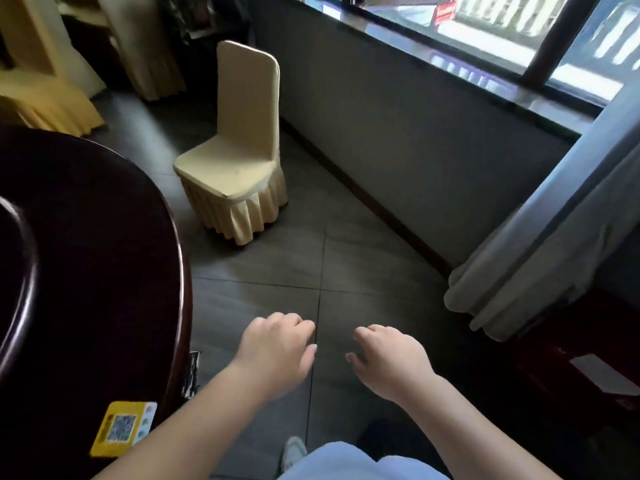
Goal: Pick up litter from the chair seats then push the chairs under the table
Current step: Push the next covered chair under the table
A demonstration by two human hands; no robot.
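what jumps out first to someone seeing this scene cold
A lone chair in a cream skirted cover stands on the grey tiled floor, pulled away from the dark round table at left, its seat looking bare. In the foreground the left hand and right hand hover loosely curled and empty. A yellow QR-code card sits on the table's near edge.

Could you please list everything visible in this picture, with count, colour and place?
Cream fabric-covered chair: one, cream, on the floor between table and wall, seat bare.
Dark round wooden table: one, dark reddish brown, left.
Yellow QR-code card: one, yellow, on the table's near edge.
Yellow-covered furniture: several pieces, yellow, far left.
Grey curtain: one, grey, right, by the window.
Window: one, top right.
Grey tiled floor: grey, centre.
Hands: left hand and right hand, loosely curled, holding nothing, above the floor.
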